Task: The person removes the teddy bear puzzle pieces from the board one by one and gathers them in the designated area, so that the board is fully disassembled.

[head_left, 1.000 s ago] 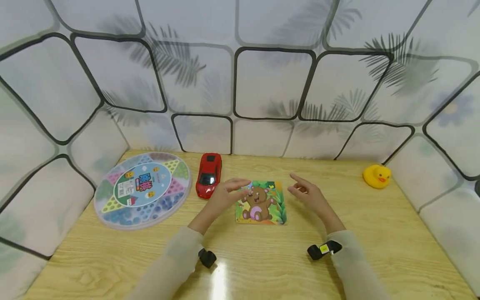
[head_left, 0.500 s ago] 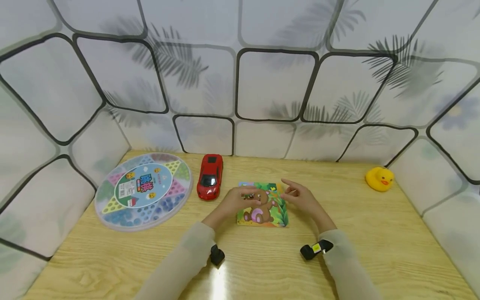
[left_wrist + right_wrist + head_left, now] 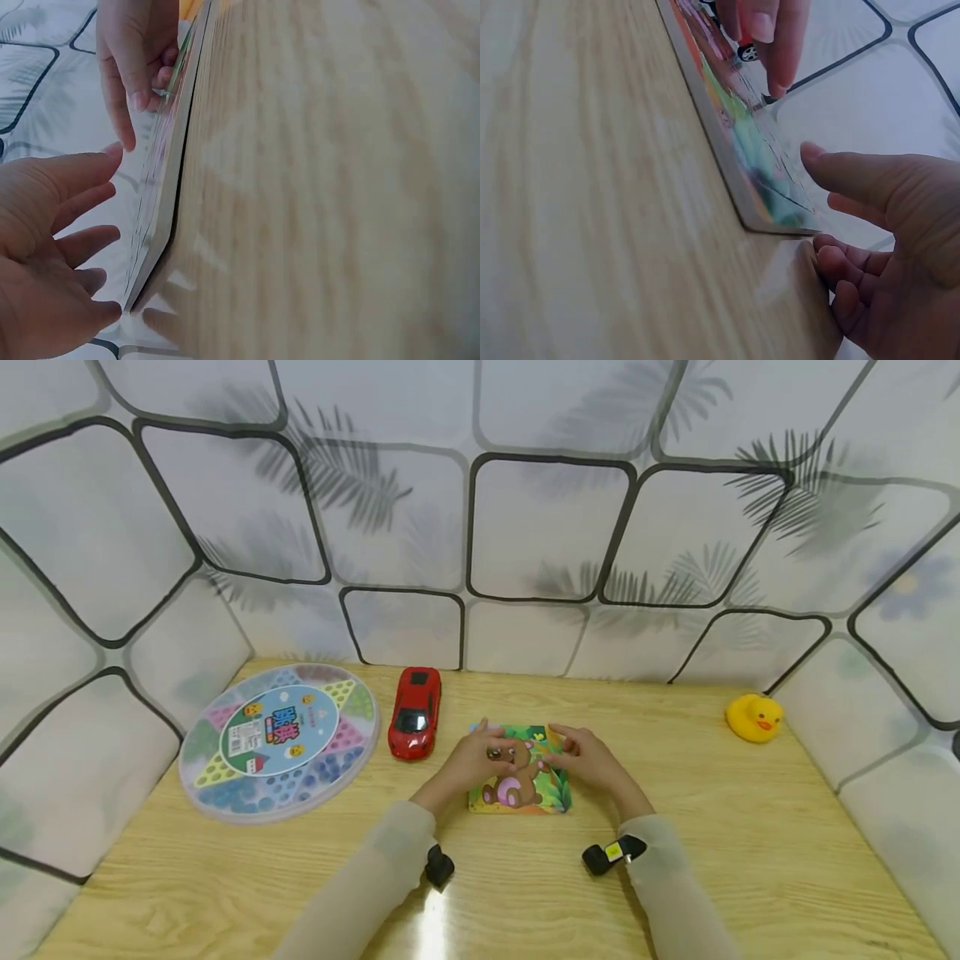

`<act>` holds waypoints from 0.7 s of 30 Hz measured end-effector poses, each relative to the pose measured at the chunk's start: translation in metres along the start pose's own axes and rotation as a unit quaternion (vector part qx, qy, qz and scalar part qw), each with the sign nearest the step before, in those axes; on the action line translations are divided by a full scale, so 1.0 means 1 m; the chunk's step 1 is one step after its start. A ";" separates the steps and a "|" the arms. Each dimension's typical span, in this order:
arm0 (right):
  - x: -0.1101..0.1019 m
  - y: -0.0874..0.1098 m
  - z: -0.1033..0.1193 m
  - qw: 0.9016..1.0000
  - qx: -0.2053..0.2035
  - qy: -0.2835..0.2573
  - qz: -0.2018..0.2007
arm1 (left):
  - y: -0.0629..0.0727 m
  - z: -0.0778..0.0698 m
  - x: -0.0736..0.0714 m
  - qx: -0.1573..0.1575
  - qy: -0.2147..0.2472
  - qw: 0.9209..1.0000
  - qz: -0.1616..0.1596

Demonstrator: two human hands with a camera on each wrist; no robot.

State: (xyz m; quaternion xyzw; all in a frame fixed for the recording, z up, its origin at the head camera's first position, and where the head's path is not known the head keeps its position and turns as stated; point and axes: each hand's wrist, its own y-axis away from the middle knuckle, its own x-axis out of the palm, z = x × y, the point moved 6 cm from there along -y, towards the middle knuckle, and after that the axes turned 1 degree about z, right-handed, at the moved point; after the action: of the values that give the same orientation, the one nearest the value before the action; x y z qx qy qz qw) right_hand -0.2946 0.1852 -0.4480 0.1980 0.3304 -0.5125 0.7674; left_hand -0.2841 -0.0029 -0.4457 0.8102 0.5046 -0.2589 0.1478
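Head view: bear picture board (image 3: 525, 787) lies flat on the wooden table (image 3: 750, 868), bear facing up, near edge toward the person. Left hand (image 3: 472, 760) is over the board's left part, thumb and fingers apart, nothing grasped. Right hand (image 3: 591, 764) is at the board's right side, thumb over the picture, fingers bent; no grasp on the board seen, contact can't be told from here. Red toy car (image 3: 415, 713) left of the board and a bit farther back. Round game case (image 3: 282, 731) farther left of the board, beyond the car. Yellow duck (image 3: 754, 718) well right of the board, also farther back. Patterned wall (image 3: 547, 535) behind the board. Light sleeves (image 3: 367, 872), a black wrist camera (image 3: 439, 867) at each cuff, both nearer the person than the board.

Left wrist view: board seen edge-on. Left hand beside it, fingers spread and loose, little finger near the board's corner; touch unclear. Right hand at the board's other end, fingers pointing down.

Right wrist view: right hand just beside the board's corner, thumb extended, other fingers loosely curled, grip released. Left hand past the board's far end, car partly behind its fingers.
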 end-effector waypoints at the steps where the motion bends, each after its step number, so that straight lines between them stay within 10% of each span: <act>1: 0.001 -0.001 0.000 1.000 0.000 0.000 0.001 | 0.000 0.001 0.000 -0.003 -0.005 1.000 0.003; 21: 0.001 -0.002 -0.005 0.999 0.031 0.031 -0.027 | -0.004 0.000 0.001 0.044 -0.134 0.986 0.094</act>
State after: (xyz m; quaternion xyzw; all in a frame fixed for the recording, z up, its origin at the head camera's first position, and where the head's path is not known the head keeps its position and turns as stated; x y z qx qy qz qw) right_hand -0.2979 0.1866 -0.4519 0.2282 0.3429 -0.5367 0.7364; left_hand -0.2870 -0.0005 -0.4467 0.8179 0.3898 -0.3718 0.2020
